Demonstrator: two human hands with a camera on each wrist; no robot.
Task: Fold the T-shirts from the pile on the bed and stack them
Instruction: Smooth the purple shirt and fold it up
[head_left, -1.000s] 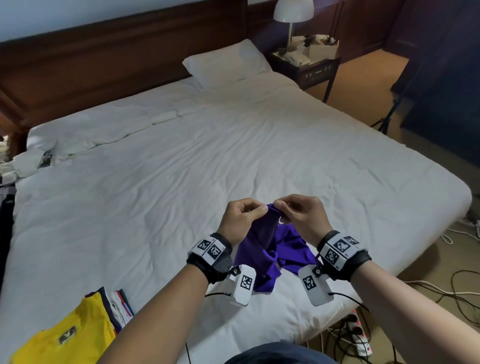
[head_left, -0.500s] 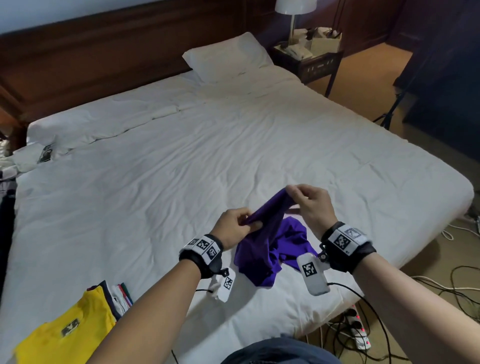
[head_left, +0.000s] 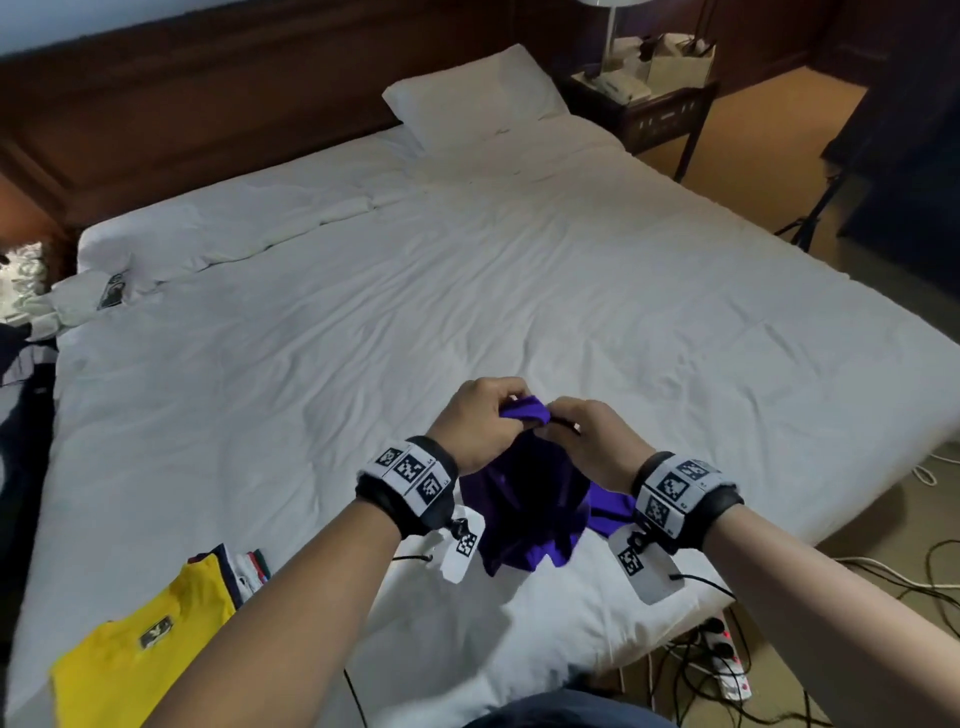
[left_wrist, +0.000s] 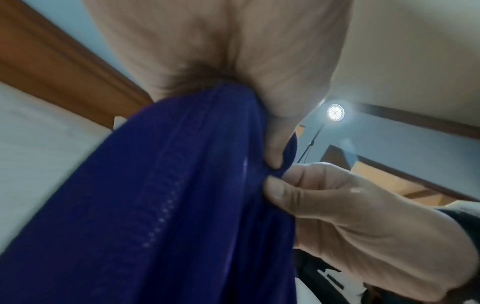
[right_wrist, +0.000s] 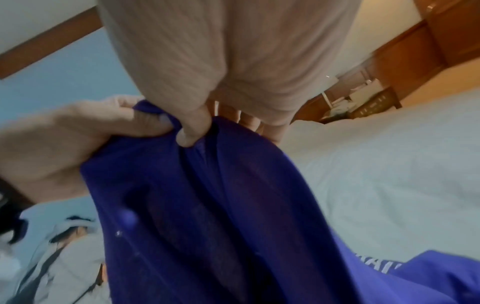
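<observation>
A purple T-shirt (head_left: 524, 499) hangs bunched above the near edge of the white bed (head_left: 363, 312). My left hand (head_left: 480, 423) and right hand (head_left: 587, 436) both pinch its top edge, close together. In the left wrist view my left thumb presses the purple T-shirt (left_wrist: 182, 195) while the right hand (left_wrist: 350, 216) grips it alongside. The right wrist view shows my thumb (right_wrist: 193, 131) pinching the purple T-shirt (right_wrist: 221, 205) beside the left hand (right_wrist: 78, 144). A stack of folded shirts topped by a yellow one (head_left: 140, 649) lies at the bed's near left corner.
A pillow (head_left: 472, 98) lies at the bed's head by the wooden headboard. A nightstand (head_left: 654, 104) with a lamp and phone stands at the far right. Cables and a power strip (head_left: 727, 660) lie on the floor at the right. Dark clothes (head_left: 21, 395) sit at the left edge.
My hands, spread apart along the shirt's edge half a second ago, have come together again and both pinch the bunched top of the purple shirt.
</observation>
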